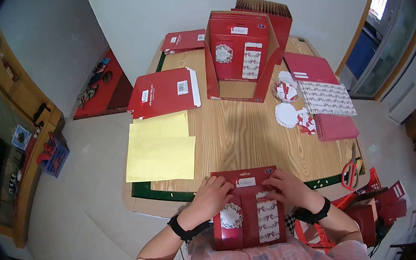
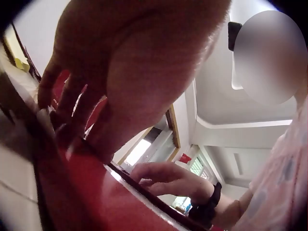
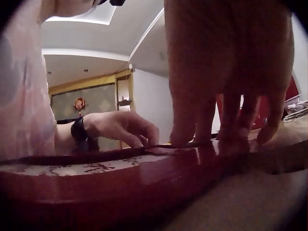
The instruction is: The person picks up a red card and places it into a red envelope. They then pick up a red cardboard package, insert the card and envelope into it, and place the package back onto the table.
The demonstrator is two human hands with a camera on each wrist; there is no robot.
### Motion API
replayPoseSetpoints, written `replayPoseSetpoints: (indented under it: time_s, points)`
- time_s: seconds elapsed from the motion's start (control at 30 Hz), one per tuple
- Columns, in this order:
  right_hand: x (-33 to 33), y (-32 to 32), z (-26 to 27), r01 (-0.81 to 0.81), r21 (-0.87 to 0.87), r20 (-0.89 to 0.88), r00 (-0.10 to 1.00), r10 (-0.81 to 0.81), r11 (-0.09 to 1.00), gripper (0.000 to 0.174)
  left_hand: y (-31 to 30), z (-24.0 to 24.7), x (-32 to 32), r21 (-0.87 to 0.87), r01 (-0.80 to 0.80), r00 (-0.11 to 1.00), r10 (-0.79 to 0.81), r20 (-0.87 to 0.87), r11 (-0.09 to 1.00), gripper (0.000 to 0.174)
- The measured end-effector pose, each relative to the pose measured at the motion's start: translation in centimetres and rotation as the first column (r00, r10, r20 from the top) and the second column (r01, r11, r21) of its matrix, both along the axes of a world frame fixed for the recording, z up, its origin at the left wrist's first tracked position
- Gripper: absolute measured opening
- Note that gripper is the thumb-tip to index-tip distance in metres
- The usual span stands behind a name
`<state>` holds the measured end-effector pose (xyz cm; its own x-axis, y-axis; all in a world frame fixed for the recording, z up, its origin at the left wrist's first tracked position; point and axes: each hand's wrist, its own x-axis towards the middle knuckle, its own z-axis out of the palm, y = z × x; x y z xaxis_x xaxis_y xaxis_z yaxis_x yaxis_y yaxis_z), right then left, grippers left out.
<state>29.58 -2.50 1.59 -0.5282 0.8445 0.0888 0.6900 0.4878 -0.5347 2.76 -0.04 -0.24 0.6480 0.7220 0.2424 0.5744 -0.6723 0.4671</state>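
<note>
A flat red card pack (image 1: pixel 248 214) lies at the table's near edge, partly over the person's lap. On its front show a round white lacy doily (image 1: pixel 231 215), a bow-patterned strip (image 1: pixel 268 222) and a white label (image 1: pixel 246 182) near the top. My left hand (image 1: pixel 210 199) holds the pack's upper left, fingers bent over the front beside the label. At the upper right my right hand (image 1: pixel 293 190) holds it too, fingertips near the top of the patterned strip. In the right wrist view, the fingers (image 3: pixel 231 115) point down onto the red surface.
A red display box (image 1: pixel 237 92) with similar packs stands at the back. Left are red printed sleeves (image 1: pixel 161 94) and yellow sheets (image 1: pixel 162 159). Right lie white doilies (image 1: pixel 286 115), bow-patterned sheets (image 1: pixel 327 98), red stacks (image 1: pixel 336 126) and red-handled scissors (image 1: pixel 349 175) at the edge.
</note>
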Motion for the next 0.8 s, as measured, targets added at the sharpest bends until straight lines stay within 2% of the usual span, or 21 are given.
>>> replayPoseSetpoints:
  time_s: [0.17,0.37,0.47,0.57,0.67,0.77,0.8]
  points:
    - [-0.4,0.5,-0.6,0.031,0.049,0.04,0.999,-0.033,0.998,0.027,0.4,-0.2,0.2,-0.009,0.005,1.0,-0.005,-0.017,1.0,0.021]
    - [-0.3,1.2,-1.6,0.087,-0.01,-0.07,0.994,-0.087,0.996,0.024,0.2,0.2,0.6,0.015,-0.061,0.997,0.062,-0.05,0.998,0.02]
    - [0.3,1.0,-2.0,0.064,0.055,-0.085,0.995,-0.06,0.996,0.025,0.4,0.6,0.0,0.041,-0.04,0.999,0.041,-0.031,0.998,0.021]
    - [0.5,0.1,-1.8,0.073,0.136,0.072,0.994,-0.083,0.988,0.026,0.1,0.6,-0.5,0.077,-0.06,0.998,0.062,-0.025,0.995,0.024]
    - [0.9,0.0,-1.2,0.031,0.197,0.13,0.99,-0.057,0.98,0.035,-0.4,0.9,-1.0,0.096,-0.075,0.996,0.079,-0.042,0.993,0.035]
    - [0.8,-0.6,0.4,0.289,-0.069,-0.109,0.949,-0.296,0.955,0.042,-1.1,1.0,-1.5,0.008,-0.334,0.941,0.333,0.059,0.943,0.046]
    - [1.0,-0.7,0.3,0.355,-0.179,-0.128,0.916,-0.379,0.918,0.044,-1.1,1.2,-1.6,-0.208,-0.343,0.917,0.375,0.136,0.916,0.049]
